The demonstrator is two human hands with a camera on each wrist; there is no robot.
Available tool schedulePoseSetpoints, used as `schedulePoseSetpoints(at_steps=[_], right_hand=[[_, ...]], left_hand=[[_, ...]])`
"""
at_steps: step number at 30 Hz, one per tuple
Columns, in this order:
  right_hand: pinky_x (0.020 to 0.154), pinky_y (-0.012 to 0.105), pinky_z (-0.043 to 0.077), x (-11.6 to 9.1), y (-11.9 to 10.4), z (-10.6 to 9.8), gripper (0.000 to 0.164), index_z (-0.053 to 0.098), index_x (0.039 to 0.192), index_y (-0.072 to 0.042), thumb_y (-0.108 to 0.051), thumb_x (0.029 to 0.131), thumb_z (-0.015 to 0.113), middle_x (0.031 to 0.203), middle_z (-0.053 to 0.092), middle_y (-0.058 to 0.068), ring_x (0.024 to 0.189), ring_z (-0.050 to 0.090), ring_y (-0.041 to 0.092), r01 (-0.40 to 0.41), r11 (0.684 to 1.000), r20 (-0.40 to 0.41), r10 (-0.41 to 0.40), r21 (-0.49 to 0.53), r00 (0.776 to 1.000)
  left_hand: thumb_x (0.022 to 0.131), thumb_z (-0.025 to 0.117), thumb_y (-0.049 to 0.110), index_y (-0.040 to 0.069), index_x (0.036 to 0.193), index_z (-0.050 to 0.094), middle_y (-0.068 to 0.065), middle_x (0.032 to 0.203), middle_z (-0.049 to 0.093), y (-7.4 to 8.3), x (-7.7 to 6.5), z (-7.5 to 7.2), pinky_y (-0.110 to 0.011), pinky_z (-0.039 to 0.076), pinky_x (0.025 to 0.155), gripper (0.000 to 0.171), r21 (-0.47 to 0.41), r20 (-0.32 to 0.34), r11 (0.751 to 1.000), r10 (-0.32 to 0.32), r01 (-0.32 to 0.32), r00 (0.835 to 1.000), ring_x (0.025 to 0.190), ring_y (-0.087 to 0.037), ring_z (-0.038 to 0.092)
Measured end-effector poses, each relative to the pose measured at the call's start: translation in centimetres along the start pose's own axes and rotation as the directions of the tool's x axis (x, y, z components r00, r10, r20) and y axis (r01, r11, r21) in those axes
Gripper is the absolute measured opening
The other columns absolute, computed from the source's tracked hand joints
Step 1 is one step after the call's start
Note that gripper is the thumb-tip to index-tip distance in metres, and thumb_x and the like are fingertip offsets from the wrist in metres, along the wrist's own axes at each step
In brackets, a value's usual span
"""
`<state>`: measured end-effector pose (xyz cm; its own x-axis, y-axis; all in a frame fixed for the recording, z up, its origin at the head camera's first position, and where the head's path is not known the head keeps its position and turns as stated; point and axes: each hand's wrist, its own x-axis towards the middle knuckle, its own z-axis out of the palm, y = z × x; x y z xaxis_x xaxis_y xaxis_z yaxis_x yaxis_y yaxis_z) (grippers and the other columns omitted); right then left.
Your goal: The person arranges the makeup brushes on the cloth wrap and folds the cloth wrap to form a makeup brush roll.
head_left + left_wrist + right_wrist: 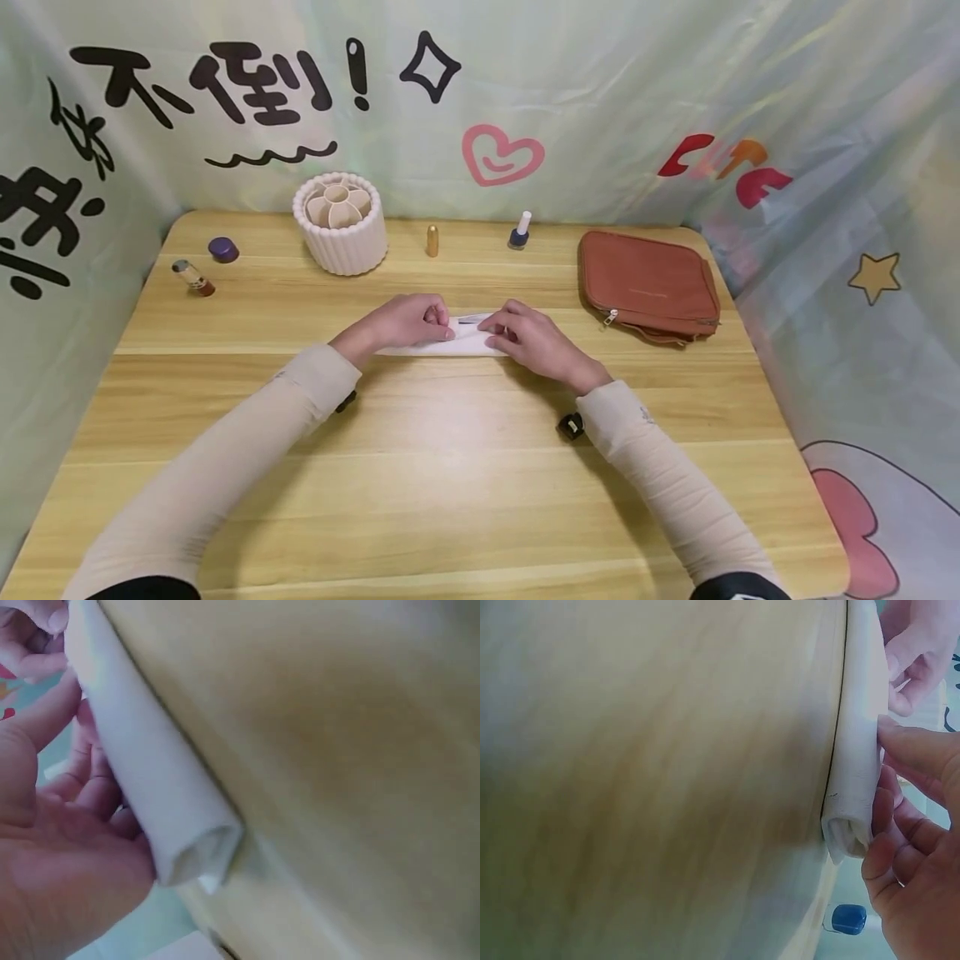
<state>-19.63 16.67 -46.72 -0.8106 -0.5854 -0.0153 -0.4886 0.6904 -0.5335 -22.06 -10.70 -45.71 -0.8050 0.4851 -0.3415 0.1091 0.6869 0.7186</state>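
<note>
A white rolled sheet (467, 342), cloth or paper, lies lengthwise across the middle of the table. Its loose end shows as an open coil in both wrist views. My left hand (408, 321) pinches the far edge on the left, thumb on top and fingers behind the roll (142, 742). On the right, my right hand (536, 342) holds the same edge between thumb and curled fingers. In the right wrist view, the roll (853, 750) runs close beside the fingertips. A small grey patch shows between the hands; what it is, I cannot tell.
Behind the hands stand a white ribbed holder (342, 237), a gold lipstick-like tube (432, 241) and a nail polish bottle (519, 233). A brown zip case (648, 283) lies right. A small bottle (193, 278) and purple lid (223, 249) lie left.
</note>
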Motion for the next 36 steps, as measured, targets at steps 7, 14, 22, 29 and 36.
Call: schedulePoseSetpoints(at_steps=[7,14,22,29,36], right_hand=[[0.087,0.038,0.055,0.0,-0.1,0.0,0.023,0.077,0.128,-0.013,-0.021,0.106,0.073,0.108,0.066,0.002,0.095,0.063,0.019,0.025,0.999,-0.014,-0.025,-0.020,1.000],[0.085,0.037,0.055,0.1,-0.2,-0.1,0.025,0.076,0.130,-0.012,-0.021,0.107,0.073,0.109,0.066,0.003,0.094,0.063,0.018,0.034,0.999,-0.005,-0.034,-0.002,0.999],[0.102,0.046,0.053,0.1,-1.0,-1.1,0.050,0.069,0.145,-0.012,-0.034,0.102,0.079,0.123,0.067,0.006,0.111,0.062,0.025,0.044,0.996,-0.026,-0.047,-0.078,0.999],[0.125,0.065,0.032,0.9,-1.5,-1.2,0.080,0.049,0.165,-0.015,-0.048,0.099,0.080,0.161,0.056,0.012,0.149,0.050,0.034,0.102,0.980,0.109,-0.085,-0.168,0.990],[0.099,0.045,0.053,1.0,-1.1,-0.7,0.053,0.067,0.149,-0.013,-0.033,0.101,0.080,0.121,0.069,0.010,0.106,0.063,0.024,0.159,0.979,0.118,-0.144,-0.124,0.982]], left_hand=[[0.101,0.079,0.029,0.011,0.122,0.059,-0.003,0.096,0.052,1.6,0.5,-1.2,-0.033,0.040,0.085,0.034,-0.011,0.091,0.991,-0.130,0.132,0.987,0.092,-0.022,0.050],[0.105,0.072,0.034,0.014,0.128,0.062,-0.003,0.102,0.063,0.5,-0.1,-1.8,-0.035,0.045,0.088,0.031,-0.022,0.082,0.998,-0.050,0.052,0.995,0.096,-0.021,0.057],[0.100,0.079,0.041,0.011,0.153,0.061,-0.016,0.150,0.063,-0.8,-2.5,-2.7,-0.063,0.038,0.120,0.063,0.281,-0.051,0.949,0.161,-0.140,0.986,0.141,-0.039,0.052],[0.094,0.085,0.048,0.011,0.154,0.062,-0.012,0.142,0.064,-1.8,-3.8,-1.2,-0.055,0.043,0.107,0.074,0.505,-0.016,0.843,0.223,-0.185,0.975,0.131,-0.034,0.053],[0.100,0.081,0.039,0.012,0.120,0.083,-0.005,0.112,0.072,-3.7,-4.4,-0.9,-0.046,0.049,0.092,0.034,0.559,-0.059,0.766,0.419,-0.318,0.906,0.102,-0.026,0.062]])
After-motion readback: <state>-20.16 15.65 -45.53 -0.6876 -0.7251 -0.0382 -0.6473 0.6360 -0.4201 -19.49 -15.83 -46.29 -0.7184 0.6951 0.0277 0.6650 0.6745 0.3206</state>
